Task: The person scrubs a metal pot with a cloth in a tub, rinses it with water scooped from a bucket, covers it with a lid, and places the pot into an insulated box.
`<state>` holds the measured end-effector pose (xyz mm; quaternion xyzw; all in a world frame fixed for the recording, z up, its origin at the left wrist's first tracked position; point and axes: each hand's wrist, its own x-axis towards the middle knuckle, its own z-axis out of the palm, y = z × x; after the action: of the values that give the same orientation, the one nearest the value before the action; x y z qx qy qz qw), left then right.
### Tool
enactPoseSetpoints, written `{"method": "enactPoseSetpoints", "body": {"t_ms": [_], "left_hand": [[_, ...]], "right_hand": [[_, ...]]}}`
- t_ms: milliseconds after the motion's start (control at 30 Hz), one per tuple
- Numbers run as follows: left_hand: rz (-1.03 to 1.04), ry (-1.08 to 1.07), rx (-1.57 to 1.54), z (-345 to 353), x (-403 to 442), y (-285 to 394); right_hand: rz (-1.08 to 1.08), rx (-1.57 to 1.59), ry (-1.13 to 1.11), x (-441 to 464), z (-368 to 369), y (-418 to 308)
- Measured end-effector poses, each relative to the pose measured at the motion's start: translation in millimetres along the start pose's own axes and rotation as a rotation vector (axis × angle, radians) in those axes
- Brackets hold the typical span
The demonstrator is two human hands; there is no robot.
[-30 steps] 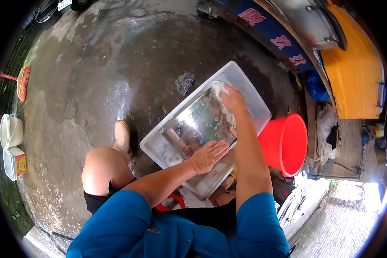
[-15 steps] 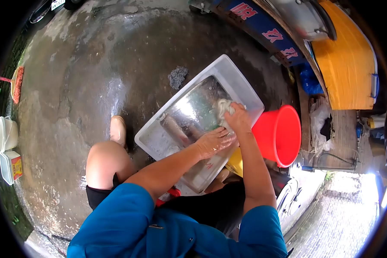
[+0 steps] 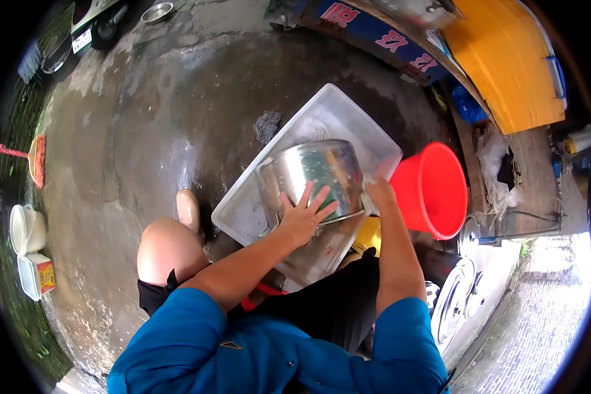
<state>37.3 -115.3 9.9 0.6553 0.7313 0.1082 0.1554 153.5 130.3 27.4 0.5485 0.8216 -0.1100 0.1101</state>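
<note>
A shiny metal pot (image 3: 285,171) lies on its side in a whitish plastic tub (image 3: 240,197). My left hand (image 3: 301,220) rests on the pot's curved side with its fingers spread. At the pot's right end, my right hand (image 3: 381,194) is closed around a pale cloth (image 3: 370,202), blurred by motion and partly hidden behind the fingers. The cloth is against the pot's rim.
A red bucket (image 3: 450,190) stands close to the tub's right side, and something yellow (image 3: 369,234) is below it. Steel scouring wool (image 3: 266,126) lies on the wet floor beyond. Metal lids (image 3: 456,299) lean at lower right; white tubs (image 3: 27,230) stand far left.
The pot has turned and risen in the tub, showing its side now. My left hand moved left and spread its fingers; my right hand moved slightly right and down with the cloth.
</note>
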Motion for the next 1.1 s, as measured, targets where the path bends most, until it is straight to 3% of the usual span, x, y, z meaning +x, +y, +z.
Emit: {"method": "enactPoseSetpoints", "body": {"t_ms": [33, 100, 233, 333, 400, 433, 467, 533, 633, 667, 700, 733, 800, 867, 933, 1000, 1067, 1100], "left_hand": [[0.037, -0.083, -0.043, -11, 8, -2], [0.067, -0.091, -0.019, -21, 18, -1], [0.084, -0.016, -0.004, -17, 38, 7], [0.113, 0.110, 0.060, -11, 45, 8], [0.119, 0.240, -0.039, 2, 53, 8], [0.134, 0.396, -0.039, 6, 50, 10], [0.136, 0.393, -0.024, 12, 40, 18], [0.016, 0.609, -0.326, 12, 12, 44], [-0.112, 0.524, -0.542, 32, -33, 63], [-0.672, 0.273, -1.348, 40, -37, 62], [-1.265, -0.112, -2.088, 48, -39, 58], [-1.260, -0.143, -2.060, 54, -39, 47], [-0.873, 0.164, -2.674, 61, -24, 25], [-0.611, 0.392, -2.746, 53, 6, 37], [-0.612, 0.383, -2.855, 63, 41, 37], [-0.338, 0.128, -2.986, 93, 77, 14], [-0.244, 0.100, -2.794, 67, 101, 18], [-0.330, 0.183, -2.738, 58, 121, 13]], "right_hand": [[0.007, 0.015, 0.006, -5, 8, 14], [0.026, 0.328, 0.082, -14, 27, 40], [-0.060, 0.467, 0.120, -33, -4, 9], [-0.204, 0.374, 0.187, -58, -17, -24], [-0.417, 0.146, 0.229, -70, -19, -36], [-0.447, 0.102, 0.308, -73, -12, -38], [-0.448, 0.117, 0.313, -70, -5, -36], [-0.462, 0.063, 0.397, -65, 6, -32], [-0.473, 0.117, 0.410, -66, 2, -30], [-0.459, 0.126, 0.417, -66, -1, -29], [-0.425, 0.137, 0.363, -67, -4, -29], [-0.380, 0.149, 0.310, -67, -5, -28], [-0.350, 0.205, 0.226, -68, -6, -25], [-0.328, 0.247, 0.158, -74, -11, -21], [-0.350, 0.308, 0.239, -82, -11, -12], [-0.310, 0.432, 0.358, -82, -7, -3], [-0.218, 0.648, 0.499, -85, -11, 4], [-0.201, 0.802, 0.553, -87, -17, 8]]}}
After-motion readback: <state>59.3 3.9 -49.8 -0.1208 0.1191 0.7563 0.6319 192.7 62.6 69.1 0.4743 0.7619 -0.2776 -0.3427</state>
